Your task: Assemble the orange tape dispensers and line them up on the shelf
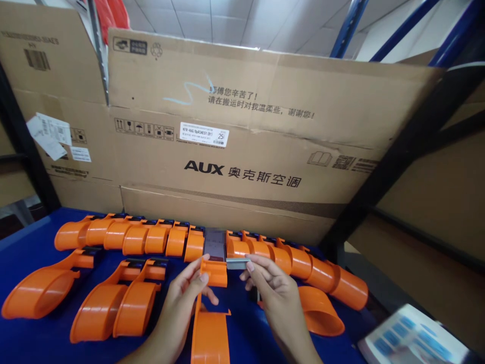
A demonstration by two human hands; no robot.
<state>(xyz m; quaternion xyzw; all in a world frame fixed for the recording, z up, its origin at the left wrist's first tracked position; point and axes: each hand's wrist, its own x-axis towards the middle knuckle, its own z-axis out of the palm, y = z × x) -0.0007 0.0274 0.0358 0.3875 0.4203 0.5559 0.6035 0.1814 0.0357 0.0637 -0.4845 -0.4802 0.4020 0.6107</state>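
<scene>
My left hand (184,296) grips an orange plastic piece (211,336) by its upper block, thumb in front and fingers behind. The wide curved band of that piece hangs down toward the bottom edge of the view. Between the thumb and fingers of my right hand (276,287) is a thin grey strip (237,264), held level. The strip's left end meets the right side of the orange block; whether it reaches inside cannot be seen. Just beyond both hands lies a phone-like dark flat rectangle (214,243).
Similar orange pieces (135,238) with dark ends line the back of the blue table surface (49,337). Several more lie nearer, including one (322,313) right of my right hand. A printed cardboard sheet (242,151) stands behind. A white-and-blue box (413,336) sits at lower right.
</scene>
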